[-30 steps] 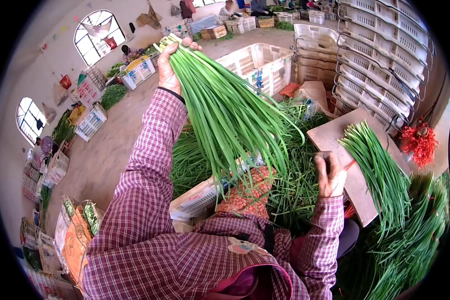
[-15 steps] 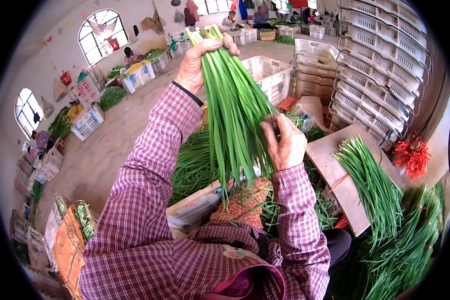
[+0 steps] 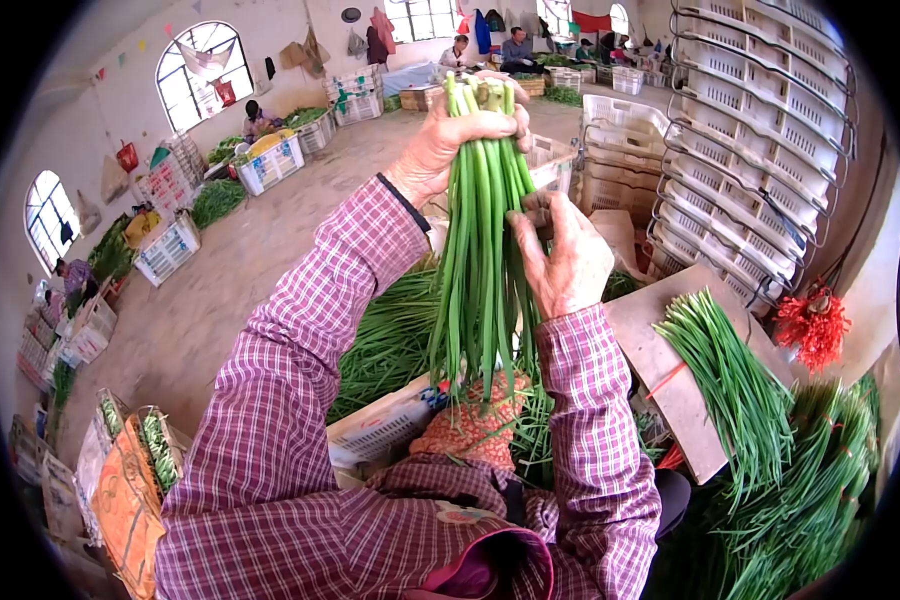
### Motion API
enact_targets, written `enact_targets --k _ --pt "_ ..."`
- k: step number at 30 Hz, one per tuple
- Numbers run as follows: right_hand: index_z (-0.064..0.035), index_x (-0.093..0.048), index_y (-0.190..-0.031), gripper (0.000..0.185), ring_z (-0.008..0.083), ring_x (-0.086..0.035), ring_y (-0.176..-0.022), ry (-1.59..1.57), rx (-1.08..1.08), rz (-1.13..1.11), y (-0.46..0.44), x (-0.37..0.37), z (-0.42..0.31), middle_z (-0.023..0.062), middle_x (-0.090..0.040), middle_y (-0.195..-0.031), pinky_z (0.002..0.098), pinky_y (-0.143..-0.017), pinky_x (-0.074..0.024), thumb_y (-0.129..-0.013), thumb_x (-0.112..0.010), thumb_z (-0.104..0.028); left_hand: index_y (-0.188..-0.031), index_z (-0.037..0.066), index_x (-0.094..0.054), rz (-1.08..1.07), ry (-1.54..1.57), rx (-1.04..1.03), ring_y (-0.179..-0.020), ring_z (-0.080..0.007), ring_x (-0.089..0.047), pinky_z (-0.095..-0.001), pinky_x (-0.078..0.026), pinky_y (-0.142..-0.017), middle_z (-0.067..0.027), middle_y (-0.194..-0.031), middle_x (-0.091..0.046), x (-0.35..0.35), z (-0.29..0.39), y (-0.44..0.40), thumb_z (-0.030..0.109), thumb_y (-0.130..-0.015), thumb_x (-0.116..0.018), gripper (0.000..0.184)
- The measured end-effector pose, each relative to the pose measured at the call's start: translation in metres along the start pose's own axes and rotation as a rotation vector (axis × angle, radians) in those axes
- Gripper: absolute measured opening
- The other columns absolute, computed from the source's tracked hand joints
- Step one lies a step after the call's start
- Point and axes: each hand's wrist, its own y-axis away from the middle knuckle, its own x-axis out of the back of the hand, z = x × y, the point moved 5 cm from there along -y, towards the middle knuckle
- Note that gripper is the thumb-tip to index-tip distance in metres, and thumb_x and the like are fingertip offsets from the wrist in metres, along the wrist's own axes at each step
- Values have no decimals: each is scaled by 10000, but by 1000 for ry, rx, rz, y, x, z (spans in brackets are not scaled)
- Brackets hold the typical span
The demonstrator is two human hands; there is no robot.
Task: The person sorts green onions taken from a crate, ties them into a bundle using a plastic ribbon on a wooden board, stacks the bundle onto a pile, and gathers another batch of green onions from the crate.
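Observation:
My left hand [image 3: 450,140] is wrapped round the pale stem ends of a bunch of long green leaves [image 3: 482,260], which hangs down in front of me. Against the right side of that bunch is my right hand [image 3: 562,255], thumb and fingers bent together at the outer leaves. A second, smaller bunch [image 3: 725,375] lies on a tilted board [image 3: 660,340] to the right, with a red tie on the board beside it. Loose leaves [image 3: 385,335] lie behind the hanging bunch, by a white crate [image 3: 385,425].
Stacked white crates [image 3: 750,140] rise at the right, with red ties [image 3: 812,325] hanging below them. Tied green bunches [image 3: 805,500] are heaped at lower right. An orange sack [image 3: 130,500] stands at lower left. Several people sit among crates across the room.
My left hand has moved right, and the bunch now hangs nearly upright. My right hand has come from beside the board up to the bunch's right side.

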Motion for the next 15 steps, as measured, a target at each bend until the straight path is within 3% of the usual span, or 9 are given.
enact_targets --k 4,8,13,15 --pt "-75 -575 -819 88 312 -632 -645 53 18 87 -2 17 16 111 -635 -763 395 -589 -496 -821 -628 -146 -1031 25 -584 -78 -339 -45 -767 -144 -615 -304 -527 -727 -57 -838 -616 -26 5 -11 64 -762 -661 283" --pt "-83 -547 -780 101 240 -627 -591 297 114 136 0 49 24 69 -628 -712 358 -545 -508 -813 -628 -133 -967 59 -633 -246 -780 -289 -756 -92 -618 -254 -522 -728 -12 -827 -651 -44 2 -17 118 -761 -722 231" --pt "-90 -564 -786 91 171 -623 -544 699 100 -21 42 102 81 47 -650 -722 323 -493 -516 -838 -624 -136 -999 75 -629 -399 -1186 -435 -811 -166 -649 -311 -536 -729 -50 -888 -661 -47 -14 -9 112 -696 -729 321" --pt "-92 -586 -810 67 180 -620 -528 730 -35 -175 76 114 112 58 -663 -740 343 -478 -513 -844 -624 -136 -894 101 -589 -458 -1362 -506 -693 -171 -578 -325 -514 -653 -31 -766 -571 -63 -32 11 169 -708 -730 242"
